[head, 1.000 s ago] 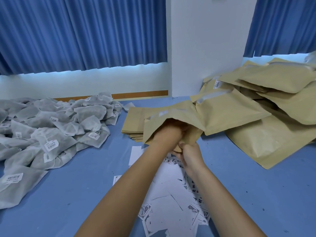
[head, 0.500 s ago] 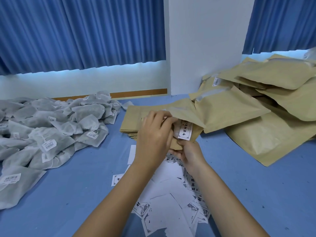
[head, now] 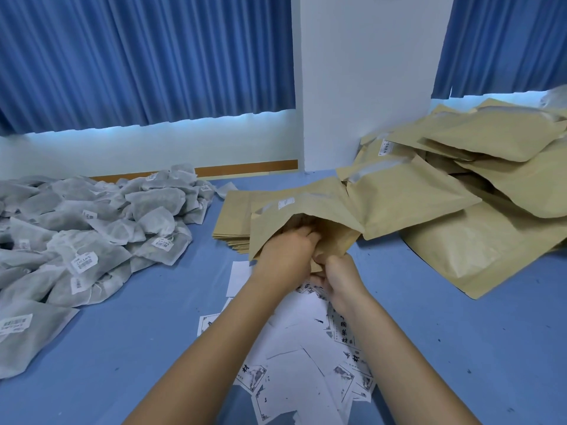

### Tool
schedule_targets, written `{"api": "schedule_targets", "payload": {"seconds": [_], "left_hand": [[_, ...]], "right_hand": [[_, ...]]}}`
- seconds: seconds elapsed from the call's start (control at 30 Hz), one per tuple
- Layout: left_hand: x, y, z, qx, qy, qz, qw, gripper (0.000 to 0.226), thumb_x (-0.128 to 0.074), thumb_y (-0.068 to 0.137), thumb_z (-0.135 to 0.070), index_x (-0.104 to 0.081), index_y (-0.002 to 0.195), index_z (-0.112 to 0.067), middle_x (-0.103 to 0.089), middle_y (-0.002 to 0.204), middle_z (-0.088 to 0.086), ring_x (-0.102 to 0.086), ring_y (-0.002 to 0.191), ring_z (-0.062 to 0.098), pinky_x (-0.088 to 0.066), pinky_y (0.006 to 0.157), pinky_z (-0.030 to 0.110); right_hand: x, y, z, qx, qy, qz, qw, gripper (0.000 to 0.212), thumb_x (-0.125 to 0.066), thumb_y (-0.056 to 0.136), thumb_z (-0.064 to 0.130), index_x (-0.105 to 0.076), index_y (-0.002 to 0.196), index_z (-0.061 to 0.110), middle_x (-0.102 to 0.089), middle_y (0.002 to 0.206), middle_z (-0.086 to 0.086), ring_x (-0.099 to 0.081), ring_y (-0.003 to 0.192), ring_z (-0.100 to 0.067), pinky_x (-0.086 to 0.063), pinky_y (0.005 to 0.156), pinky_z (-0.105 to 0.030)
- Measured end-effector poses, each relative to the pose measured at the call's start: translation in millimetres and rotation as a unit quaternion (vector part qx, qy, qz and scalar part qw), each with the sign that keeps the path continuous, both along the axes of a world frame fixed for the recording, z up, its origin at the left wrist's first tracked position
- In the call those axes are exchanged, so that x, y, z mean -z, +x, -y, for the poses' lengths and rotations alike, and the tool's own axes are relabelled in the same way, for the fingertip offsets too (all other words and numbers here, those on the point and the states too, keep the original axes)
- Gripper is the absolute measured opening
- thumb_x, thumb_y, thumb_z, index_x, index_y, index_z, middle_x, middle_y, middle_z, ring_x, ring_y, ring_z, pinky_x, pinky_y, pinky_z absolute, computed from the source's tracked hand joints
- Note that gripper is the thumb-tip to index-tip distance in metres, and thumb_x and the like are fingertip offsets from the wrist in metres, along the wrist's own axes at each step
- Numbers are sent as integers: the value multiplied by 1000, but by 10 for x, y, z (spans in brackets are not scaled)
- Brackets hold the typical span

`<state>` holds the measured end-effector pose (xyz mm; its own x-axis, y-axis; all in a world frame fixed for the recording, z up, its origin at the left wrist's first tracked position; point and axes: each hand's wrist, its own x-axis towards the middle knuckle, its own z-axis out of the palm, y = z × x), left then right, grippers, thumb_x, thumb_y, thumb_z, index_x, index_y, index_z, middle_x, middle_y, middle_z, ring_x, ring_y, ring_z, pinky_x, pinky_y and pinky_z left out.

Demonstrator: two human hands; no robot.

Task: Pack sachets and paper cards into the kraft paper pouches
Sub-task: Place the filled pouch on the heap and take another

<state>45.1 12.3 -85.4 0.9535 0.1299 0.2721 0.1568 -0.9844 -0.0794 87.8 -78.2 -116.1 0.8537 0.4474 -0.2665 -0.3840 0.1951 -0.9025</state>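
Observation:
I hold a kraft paper pouch [head: 303, 210] above the blue table, its open mouth facing me. My right hand [head: 337, 279] pinches the pouch's lower lip. My left hand [head: 288, 256] reaches into the mouth, fingertips hidden inside; whether it grips anything there I cannot tell. Loose paper cards [head: 300, 348] with black print lie scattered under my forearms. A heap of grey mesh sachets [head: 92, 237] with white tags lies at the left.
A flat stack of empty kraft pouches [head: 230, 222] lies behind the held pouch. Bulging filled pouches [head: 478, 191] are piled at the right against a white pillar [head: 362, 87]. Blue curtains hang behind. The blue table [head: 122, 332] shows between the heaps.
Half a second ago my left hand was outside the pouch, pushing a small printed card into its mouth; now the card is out of sight and the hand is in the opening.

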Motion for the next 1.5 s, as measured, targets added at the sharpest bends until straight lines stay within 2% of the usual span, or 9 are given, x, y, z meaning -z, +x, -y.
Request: {"api": "schedule_targets", "payload": {"seconds": [0.13, 0.23, 0.43, 0.67, 0.73, 0.83, 0.93, 1.37, 1.5], "left_hand": [[-144, -269, 120, 77, 62, 201, 975, 18, -65, 62, 0, -68, 74, -13, -63, 74, 0, -60, 67, 23, -34, 54, 27], [-251, -314, 92, 46, 30, 359, 932, 32, -58, 69, 9, -70, 94, -5, -68, 98, 13, -63, 90, 32, -48, 71, 37], [-9, -260, 18, -31, -46, 69, 996, 25, -49, 85, -7, -60, 106, -17, -61, 101, -1, -60, 93, 21, -46, 74, 32], [451, -598, 311, 36, -171, 179, 968, 19, -51, 78, -5, -66, 68, -13, -56, 59, -8, -54, 60, 12, -43, 50, 26], [412, -566, 350, -86, -417, 135, 895, 22, -49, 90, -22, -65, 78, -14, -53, 54, -9, -50, 52, 7, -42, 54, 29], [256, -493, 186, -147, -782, 193, 574, 19, -58, 93, -29, -61, 99, -11, -65, 80, 5, -60, 58, 17, -51, 58, 30], [205, -527, -12, -150, -847, 317, 400, 28, -63, 90, -14, -59, 116, -6, -66, 97, 8, -60, 63, 16, -51, 48, 20], [317, -681, -239, -227, -784, 387, 430, 37, -67, 88, -13, -59, 122, -2, -52, 129, 30, -58, 110, 42, -58, 62, 20], [346, -674, -264, -211, -786, 391, 429, 36, -67, 87, -12, -59, 121, -1, -63, 118, 22, -55, 87, 27, -56, 55, 17]], "right_hand": [[-9, 39, 31, 0, 26, -28, 999, 29, -44, 92, -5, -49, 120, -6, -63, 86, -14, -64, 50, -20, -51, 45, -26], [-15, -2, 11, 2, 24, -38, 999, 21, -45, 93, -4, -49, 114, -3, -60, 89, -13, -64, 56, -23, -55, 48, -25], [-140, -52, 35, -97, 72, 31, 992, 30, -46, 92, 18, -62, 108, -3, -64, 93, -17, -61, 84, -32, -55, 66, -31], [-85, -81, 7, -14, 10, -11, 1000, 27, -40, 102, 28, -57, 90, 12, -67, 66, 0, -65, 51, -12, -51, 50, -22], [-91, -67, 0, 3, 49, -28, 998, 22, -40, 102, 24, -58, 102, 12, -69, 92, -7, -70, 79, -24, -56, 65, -32], [-118, -74, -10, 14, 114, -34, 993, 25, -43, 101, 15, -57, 119, 5, -66, 112, -11, -65, 92, -21, -54, 71, -29], [-66, -134, -31, 30, 121, -41, 991, 27, -52, 96, 9, -57, 122, 3, -65, 112, -9, -63, 89, -16, -53, 70, -26], [28, -123, -35, 107, -27, -27, 994, 24, -66, 88, 17, -58, 70, 4, -55, 56, -5, -49, 46, -15, -45, 47, -24], [71, -78, -6, 86, -59, 1, 995, 28, -65, 89, 16, -57, 65, 4, -53, 55, -7, -44, 41, -15, -40, 50, -25]]}}
